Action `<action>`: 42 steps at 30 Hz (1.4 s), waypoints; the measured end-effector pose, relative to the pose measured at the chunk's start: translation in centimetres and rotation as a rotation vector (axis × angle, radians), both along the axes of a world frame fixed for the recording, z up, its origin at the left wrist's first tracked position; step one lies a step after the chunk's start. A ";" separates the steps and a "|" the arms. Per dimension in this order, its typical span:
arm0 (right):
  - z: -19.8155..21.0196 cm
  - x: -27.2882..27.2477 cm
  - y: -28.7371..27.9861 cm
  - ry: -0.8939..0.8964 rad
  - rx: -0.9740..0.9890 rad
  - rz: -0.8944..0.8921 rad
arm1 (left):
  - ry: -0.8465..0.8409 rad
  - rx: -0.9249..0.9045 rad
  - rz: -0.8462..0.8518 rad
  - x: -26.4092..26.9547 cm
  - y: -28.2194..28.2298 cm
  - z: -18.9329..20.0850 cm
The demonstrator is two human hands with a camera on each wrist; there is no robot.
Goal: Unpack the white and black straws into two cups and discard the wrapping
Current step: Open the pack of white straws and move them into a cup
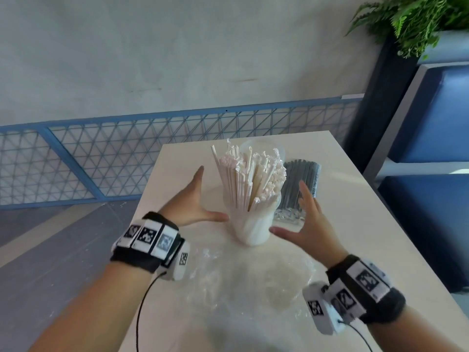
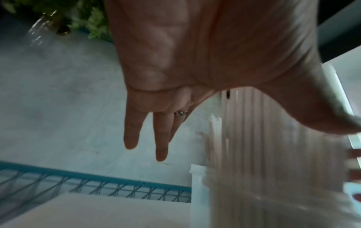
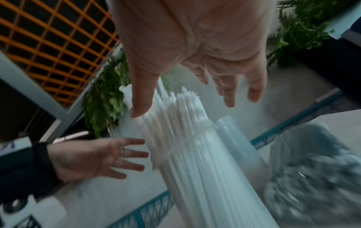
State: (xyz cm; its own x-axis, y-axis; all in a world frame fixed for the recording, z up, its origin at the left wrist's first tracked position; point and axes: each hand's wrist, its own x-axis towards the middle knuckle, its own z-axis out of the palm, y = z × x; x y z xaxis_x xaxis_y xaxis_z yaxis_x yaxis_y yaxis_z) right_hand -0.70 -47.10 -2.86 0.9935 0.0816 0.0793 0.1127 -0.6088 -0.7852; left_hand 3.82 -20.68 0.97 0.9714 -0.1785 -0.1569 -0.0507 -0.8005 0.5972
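Note:
A translucent cup [image 1: 251, 229] stands mid-table, packed with upright white straws [image 1: 250, 174] [image 3: 185, 138]. My left hand [image 1: 203, 198] is open on its left, fingers [image 2: 161, 138] straight. My right hand [image 1: 290, 210] is open on its right, fingers [image 3: 230, 92] spread. Both thumbs lie close to the cup wall; I cannot tell whether they touch it. Neither hand holds anything. Behind the straws stands a second clear cup [image 1: 264, 148] [image 3: 238, 146]. The black straws [image 1: 302, 184] [image 3: 312, 169] lie in their clear pack to the right. Empty clear wrapping [image 1: 253, 278] lies crumpled in front.
The pale table [image 1: 355, 224] is narrow, and its left edge drops to the floor. A blue mesh railing [image 1: 101, 153] runs behind and to the left. Blue bench seats [image 1: 431, 123] stand close on the right, with a green plant [image 1: 418, 21] above them.

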 end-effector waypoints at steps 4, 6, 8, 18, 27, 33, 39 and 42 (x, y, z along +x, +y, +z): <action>1.8 4.6 1.1 0.052 0.108 0.103 | 0.106 -0.015 -0.112 3.4 -1.5 0.3; 2.0 6.0 2.0 0.122 0.164 0.188 | 0.156 -0.121 -0.161 4.3 -2.7 -0.3; 1.9 6.7 3.1 0.114 0.241 0.218 | 0.159 -0.248 -0.159 4.7 -3.5 -1.2; 1.5 8.1 6.3 -0.180 0.379 0.079 | -0.102 -0.517 -0.064 5.6 -4.8 -1.8; 4.8 8.6 5.8 -0.313 0.374 0.129 | -0.199 -0.664 -0.021 5.5 -4.5 1.7; 4.9 8.1 5.4 -0.446 0.210 0.139 | -0.394 -0.462 -0.148 4.2 -3.8 2.5; 3.3 8.0 5.7 -0.328 -0.397 0.173 | -0.337 0.143 -0.369 3.7 -5.2 0.9; 3.0 8.0 5.3 -0.214 -0.409 0.232 | -0.256 0.205 -0.403 3.6 -5.1 0.2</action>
State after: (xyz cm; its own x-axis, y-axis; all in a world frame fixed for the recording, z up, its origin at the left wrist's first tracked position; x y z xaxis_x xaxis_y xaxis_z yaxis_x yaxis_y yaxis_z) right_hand 7.33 -41.77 0.17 0.9104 0.3653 0.1944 0.4138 -0.8011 -0.4324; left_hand 7.40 -25.78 1.15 0.8437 -0.5368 0.0058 -0.5029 -0.7864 0.3587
